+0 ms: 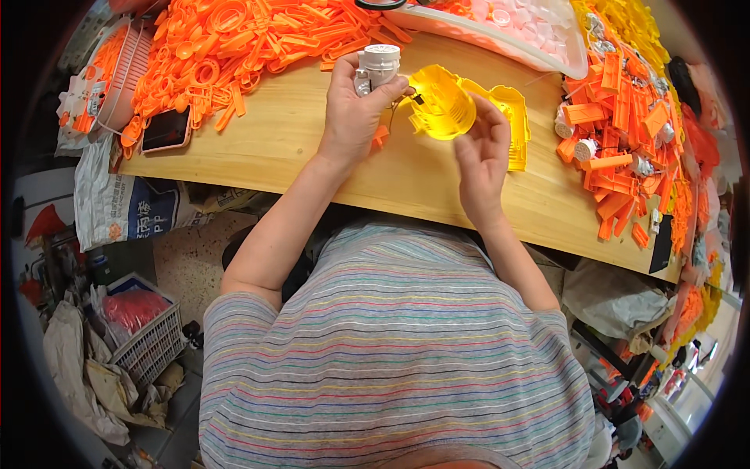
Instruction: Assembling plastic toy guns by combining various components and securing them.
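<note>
My left hand (pixel 353 109) is closed around a white plastic unit with a round, ridged cap (pixel 380 59). Dark thin wires run from the unit toward a yellow plastic shell (pixel 444 105), and a small black piece (pixel 419 99) shows at the shell's left edge. In my right hand (pixel 486 152) is that shell, its hollow side facing me, gripped at its right edge. Behind my right fingers a second yellow shell (pixel 516 125) lies on the wooden table (pixel 297 156). A small orange piece (pixel 380 137) rests by my left wrist.
Loose orange parts (pixel 226 47) are heaped at the far left, beside a phone (pixel 166 130) and a basket (pixel 125 70). A clear tray (pixel 500 35) of pale pieces stands at the back. Orange parts with white units (pixel 617 133) pile up at right, yellow parts (pixel 633 31) behind them.
</note>
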Action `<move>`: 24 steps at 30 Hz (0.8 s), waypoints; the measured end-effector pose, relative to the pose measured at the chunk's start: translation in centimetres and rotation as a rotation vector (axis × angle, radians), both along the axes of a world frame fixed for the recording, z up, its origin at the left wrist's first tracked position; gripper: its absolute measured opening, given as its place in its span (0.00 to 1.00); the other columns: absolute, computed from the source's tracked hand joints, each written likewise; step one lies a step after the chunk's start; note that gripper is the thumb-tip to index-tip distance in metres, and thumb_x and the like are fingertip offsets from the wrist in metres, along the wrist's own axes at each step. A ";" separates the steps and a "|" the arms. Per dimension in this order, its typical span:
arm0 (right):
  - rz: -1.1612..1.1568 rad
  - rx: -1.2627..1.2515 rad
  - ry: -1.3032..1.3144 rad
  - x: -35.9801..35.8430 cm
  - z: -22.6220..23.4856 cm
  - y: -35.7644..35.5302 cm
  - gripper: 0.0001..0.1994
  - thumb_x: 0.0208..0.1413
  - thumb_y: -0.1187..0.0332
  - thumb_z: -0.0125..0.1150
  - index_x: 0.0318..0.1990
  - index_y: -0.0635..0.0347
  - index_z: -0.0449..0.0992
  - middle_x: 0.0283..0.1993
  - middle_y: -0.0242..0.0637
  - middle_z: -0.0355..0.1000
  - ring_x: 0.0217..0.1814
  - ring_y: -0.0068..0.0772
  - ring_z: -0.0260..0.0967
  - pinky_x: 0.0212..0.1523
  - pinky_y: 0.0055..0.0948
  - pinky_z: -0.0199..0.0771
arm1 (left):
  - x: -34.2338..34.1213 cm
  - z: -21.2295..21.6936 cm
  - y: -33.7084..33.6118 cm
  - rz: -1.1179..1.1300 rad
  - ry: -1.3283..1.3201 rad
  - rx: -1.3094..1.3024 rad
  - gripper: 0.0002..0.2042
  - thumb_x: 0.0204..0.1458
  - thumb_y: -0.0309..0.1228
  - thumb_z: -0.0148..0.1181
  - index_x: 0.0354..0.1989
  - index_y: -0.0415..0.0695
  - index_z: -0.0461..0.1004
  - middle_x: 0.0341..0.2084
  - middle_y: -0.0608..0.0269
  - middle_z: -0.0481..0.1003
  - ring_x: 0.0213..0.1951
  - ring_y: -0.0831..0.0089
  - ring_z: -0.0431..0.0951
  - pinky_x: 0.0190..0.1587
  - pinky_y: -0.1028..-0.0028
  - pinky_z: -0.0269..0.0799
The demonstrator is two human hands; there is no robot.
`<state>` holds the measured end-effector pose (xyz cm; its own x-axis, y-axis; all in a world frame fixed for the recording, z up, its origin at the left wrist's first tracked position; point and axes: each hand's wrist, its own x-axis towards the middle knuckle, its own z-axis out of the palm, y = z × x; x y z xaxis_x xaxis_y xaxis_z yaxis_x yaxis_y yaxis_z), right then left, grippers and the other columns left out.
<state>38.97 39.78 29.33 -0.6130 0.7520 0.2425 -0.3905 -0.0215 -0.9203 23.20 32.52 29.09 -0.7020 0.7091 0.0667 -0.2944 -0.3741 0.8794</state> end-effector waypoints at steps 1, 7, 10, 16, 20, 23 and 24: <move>0.019 0.164 0.048 -0.1 -0.4 -0.2 0.33 0.52 0.73 0.67 0.63 0.63 0.57 0.59 0.42 0.65 0.60 0.31 0.63 0.59 0.31 0.67 | -0.1 0.0 0.0 0.009 0.001 0.004 0.22 0.52 0.21 0.64 0.50 0.39 0.59 0.38 0.58 0.75 0.37 0.73 0.80 0.42 0.74 0.78; -0.209 1.015 -0.256 -1.4 -1.4 1.0 0.44 0.46 0.74 0.72 0.68 0.63 0.48 0.69 0.49 0.53 0.70 0.42 0.55 0.68 0.38 0.57 | 0.5 0.0 0.0 -0.057 -0.178 0.073 0.19 0.53 0.22 0.62 0.49 0.41 0.59 0.36 0.59 0.75 0.35 0.73 0.80 0.39 0.73 0.78; -0.251 0.864 -0.132 -3.1 -2.6 2.0 0.40 0.49 0.74 0.70 0.66 0.62 0.49 0.69 0.51 0.52 0.67 0.41 0.60 0.65 0.36 0.64 | 1.1 0.2 0.1 -0.081 -0.156 0.072 0.18 0.54 0.22 0.61 0.48 0.42 0.60 0.36 0.59 0.75 0.35 0.73 0.80 0.39 0.73 0.78; -0.354 1.166 -0.149 -3.8 -0.6 3.6 0.38 0.46 0.75 0.71 0.64 0.61 0.54 0.64 0.51 0.59 0.64 0.47 0.62 0.64 0.38 0.64 | 1.0 0.3 0.2 -0.031 -0.116 0.089 0.16 0.55 0.22 0.60 0.48 0.41 0.62 0.37 0.60 0.74 0.35 0.73 0.80 0.38 0.74 0.79; -0.379 1.227 -0.183 -3.3 0.2 3.9 0.37 0.45 0.77 0.71 0.62 0.61 0.56 0.61 0.50 0.61 0.63 0.50 0.62 0.64 0.38 0.64 | 0.6 0.5 -0.1 -0.092 -0.012 0.019 0.16 0.55 0.23 0.61 0.49 0.41 0.63 0.37 0.63 0.74 0.34 0.76 0.79 0.36 0.75 0.79; -0.302 1.183 -0.142 -2.8 0.6 3.7 0.40 0.45 0.78 0.70 0.66 0.60 0.53 0.62 0.45 0.61 0.62 0.45 0.63 0.61 0.36 0.66 | 0.1 0.8 -0.3 -0.165 0.053 -0.080 0.18 0.54 0.23 0.62 0.50 0.42 0.63 0.37 0.64 0.74 0.35 0.78 0.78 0.36 0.76 0.78; -0.141 0.786 -0.111 -2.7 0.9 2.7 0.42 0.47 0.79 0.68 0.68 0.57 0.50 0.58 0.44 0.64 0.57 0.39 0.66 0.56 0.34 0.70 | 0.0 0.8 -0.2 -0.170 0.117 -0.150 0.19 0.53 0.23 0.63 0.51 0.42 0.64 0.37 0.64 0.74 0.36 0.79 0.78 0.37 0.77 0.78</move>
